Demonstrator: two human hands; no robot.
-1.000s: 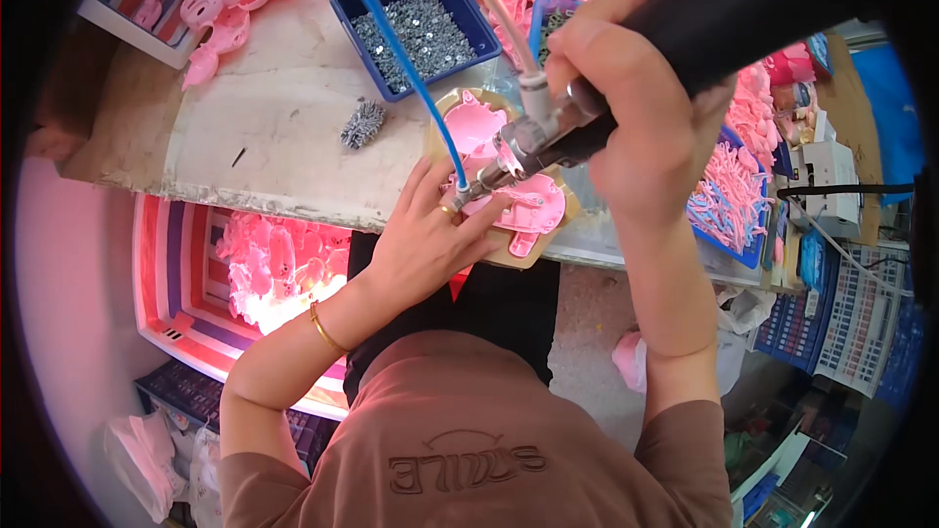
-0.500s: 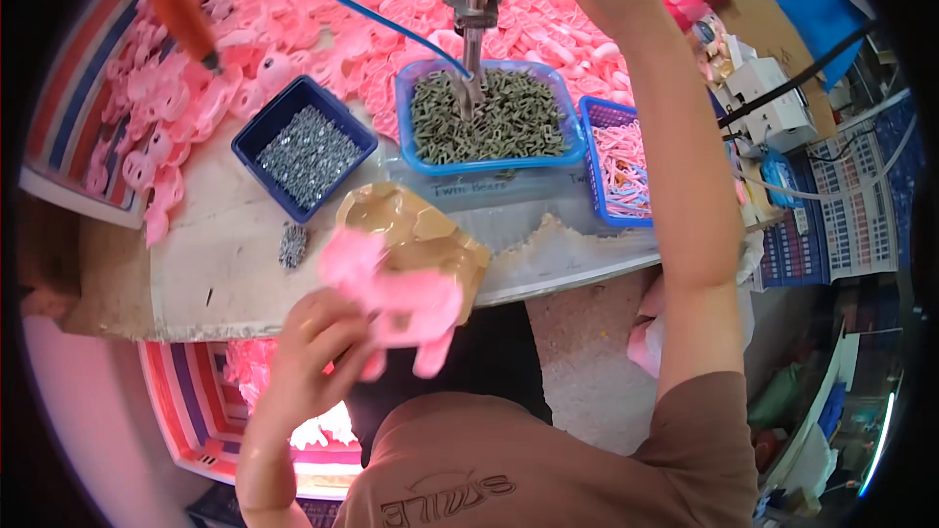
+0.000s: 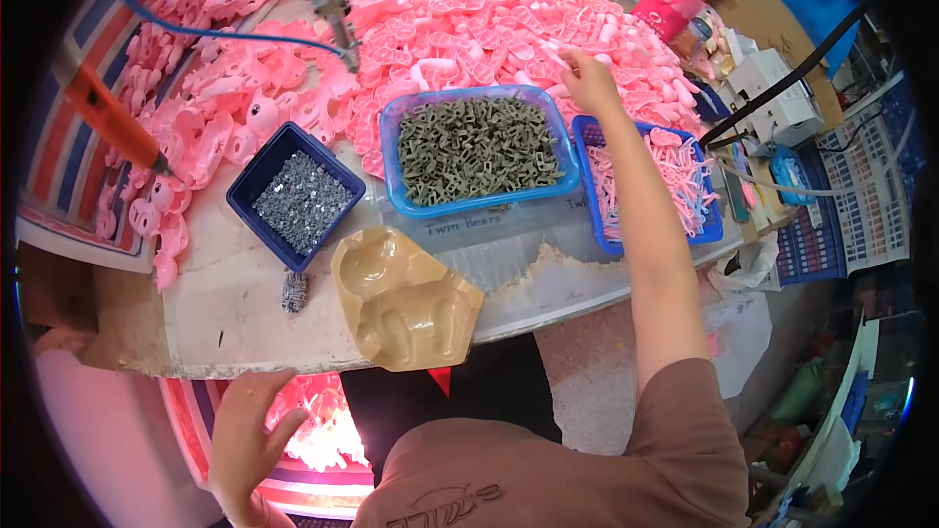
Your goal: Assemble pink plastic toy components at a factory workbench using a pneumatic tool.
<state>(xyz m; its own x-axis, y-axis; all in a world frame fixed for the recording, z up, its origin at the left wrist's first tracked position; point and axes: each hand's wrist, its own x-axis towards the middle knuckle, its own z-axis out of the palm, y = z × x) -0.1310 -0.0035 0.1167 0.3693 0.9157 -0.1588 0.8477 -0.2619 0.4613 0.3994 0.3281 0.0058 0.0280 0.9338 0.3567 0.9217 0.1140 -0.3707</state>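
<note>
Right hand [image 3: 590, 81] extended to far side of pale worn tabletop [image 3: 235, 308], fingers [image 3: 565, 55] pinched into heap of pink moulded plastic parts [image 3: 460, 29]; which piece gripped, cannot tell. Left hand [image 3: 246, 435] down below near tabletop edge, fingers spread loosely, holding nothing. Centred at near edge: tan moulded plastic jig [image 3: 403, 298]. Beyond: dark blue square tray of small metal screws [image 3: 295, 197] at left, light blue tray of grey-green plastic pieces [image 3: 476, 147] at middle.
</note>
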